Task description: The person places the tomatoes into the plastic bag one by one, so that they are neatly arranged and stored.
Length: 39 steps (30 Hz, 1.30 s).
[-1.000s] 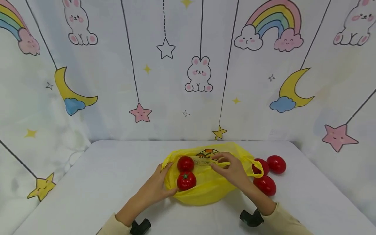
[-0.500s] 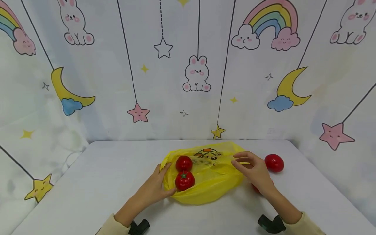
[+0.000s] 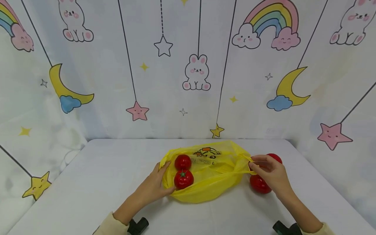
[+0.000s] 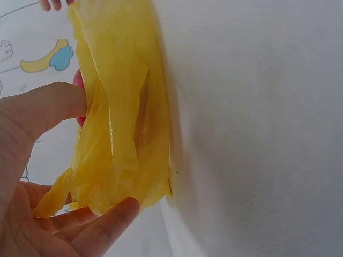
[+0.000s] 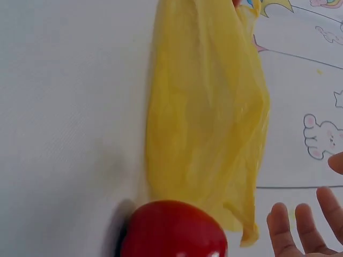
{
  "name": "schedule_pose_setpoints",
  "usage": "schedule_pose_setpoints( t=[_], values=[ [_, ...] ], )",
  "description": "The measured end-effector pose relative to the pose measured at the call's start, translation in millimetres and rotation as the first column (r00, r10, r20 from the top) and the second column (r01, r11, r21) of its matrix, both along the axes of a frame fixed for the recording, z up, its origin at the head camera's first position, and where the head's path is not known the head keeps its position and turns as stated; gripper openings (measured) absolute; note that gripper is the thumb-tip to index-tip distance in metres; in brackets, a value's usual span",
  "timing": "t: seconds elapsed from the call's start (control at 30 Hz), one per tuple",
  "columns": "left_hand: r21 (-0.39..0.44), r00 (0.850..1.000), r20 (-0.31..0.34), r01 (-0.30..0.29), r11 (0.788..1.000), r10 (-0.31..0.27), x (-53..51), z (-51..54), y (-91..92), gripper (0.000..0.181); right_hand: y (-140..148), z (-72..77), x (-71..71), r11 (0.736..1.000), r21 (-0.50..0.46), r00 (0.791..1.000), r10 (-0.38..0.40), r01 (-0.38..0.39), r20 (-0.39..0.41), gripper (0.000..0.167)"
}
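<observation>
A: Starting on the left, what do we have?
B: Our left hand [image 3: 155, 182] grips the left end of a crumpled yellow plastic bag [image 3: 205, 187], thumb on the near side.
A: And inside it?
B: Towards that end we see a round red tomato with a green top [image 3: 183, 179] and, just beyond, a second round red tomato [image 3: 183, 162].
A: How does the bag lie?
B: Its long axis runs left to right across the white desk [image 3: 88, 182], ending in a thin yellow plastic handle [image 5: 250, 227] beside our right hand [image 3: 271, 171].
A: Are we holding that handle?
B: We see no grip: the fingers are loose. We cannot tell whether they touch it. Just nearer to us lies a smooth, oval red fruit [image 3: 259, 185]; another glossy red fruit [image 3: 277, 158] lies behind, partly hidden. Our right hand is nearer to both.
</observation>
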<state>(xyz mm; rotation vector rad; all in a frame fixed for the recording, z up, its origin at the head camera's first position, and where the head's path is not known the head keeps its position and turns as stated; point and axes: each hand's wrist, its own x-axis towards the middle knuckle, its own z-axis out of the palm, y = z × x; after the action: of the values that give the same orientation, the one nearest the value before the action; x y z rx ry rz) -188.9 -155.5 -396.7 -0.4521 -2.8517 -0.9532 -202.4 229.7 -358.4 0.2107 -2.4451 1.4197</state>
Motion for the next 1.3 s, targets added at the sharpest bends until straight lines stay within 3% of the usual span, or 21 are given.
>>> schedule_pose_setpoints(
  t=[0.13, 0.4, 0.53, 0.77, 0.97, 1.3],
  values=[
    [0.000, 1.000, 0.003, -0.002, 1.000, 0.002, 0.2, -0.3, 0.3, 0.089, 10, -3.1, 2.8, 1.000, 0.010, 1.000, -0.014, 0.014, 0.008, 0.036],
    [0.006, 1.000, 0.001, 0.000, 1.000, 0.000, 1.1, 1.6, 1.1, 0.088, 26, -15.2, 1.5, 0.980, 0.183, 0.996, -0.085, 0.081, 0.013, 0.035],
    [-0.003, 1.000, -0.002, -0.004, 1.000, 0.004, 1.9, 2.0, 1.4, 0.088, 33, -18.6, -0.5, 0.973, 0.223, 0.990, -0.080, 0.053, 0.114, 0.043],
    [-0.014, 1.000, 0.000, -0.005, 1.000, 0.005, 0.7, 2.3, 1.4, 0.089, 41, -26.8, -5.9, 0.973, 0.230, 0.958, -0.040, -0.027, 0.283, 0.057],
    [-0.018, 1.000, 0.007, -0.010, 1.000, 0.010, 0.1, 1.2, -0.6, 0.089, 43, -29.9, -8.7, 0.966, 0.253, 0.942, -0.035, -0.054, 0.335, 0.061],
    [-0.001, 1.000, 0.003, 0.000, 1.000, 0.000, -0.3, -0.4, -1.1, 0.089, 46, -30.1, -8.5, 0.957, 0.280, 0.938, -0.032, -0.070, 0.344, 0.066]
  ],
)
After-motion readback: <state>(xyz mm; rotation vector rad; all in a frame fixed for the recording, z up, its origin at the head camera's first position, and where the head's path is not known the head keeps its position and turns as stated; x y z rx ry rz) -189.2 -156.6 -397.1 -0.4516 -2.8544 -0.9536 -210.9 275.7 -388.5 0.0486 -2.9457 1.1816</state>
